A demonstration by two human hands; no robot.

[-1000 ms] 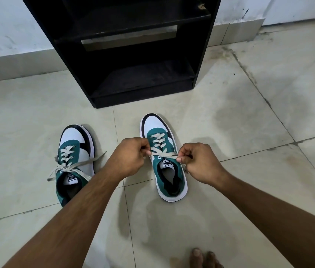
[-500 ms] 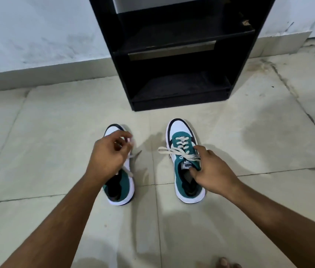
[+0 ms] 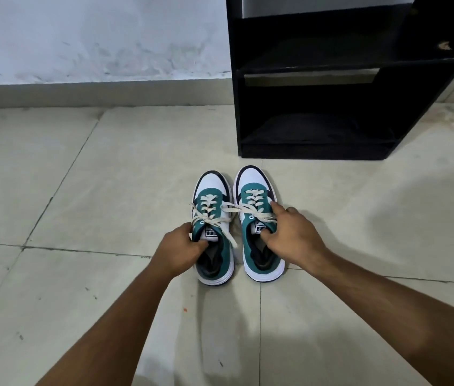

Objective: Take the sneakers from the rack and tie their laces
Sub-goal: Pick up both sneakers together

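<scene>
Both sneakers (image 3: 238, 227) stand side by side on the floor (image 3: 81, 190), toes toward the rack (image 3: 331, 107). Each hand grips its nearer shoe's collar: left hand (image 3: 179, 253), right hand (image 3: 292, 232). The laces (image 3: 231, 211) look tied.

Soft, even indoor light; floor (image 3: 81, 190) tiles show a faint sheen. Diffuse shadows fall below the arms and right of the rack (image 3: 331, 93). Focus sharp; wide-angle bending tilts the rack's edges
</scene>
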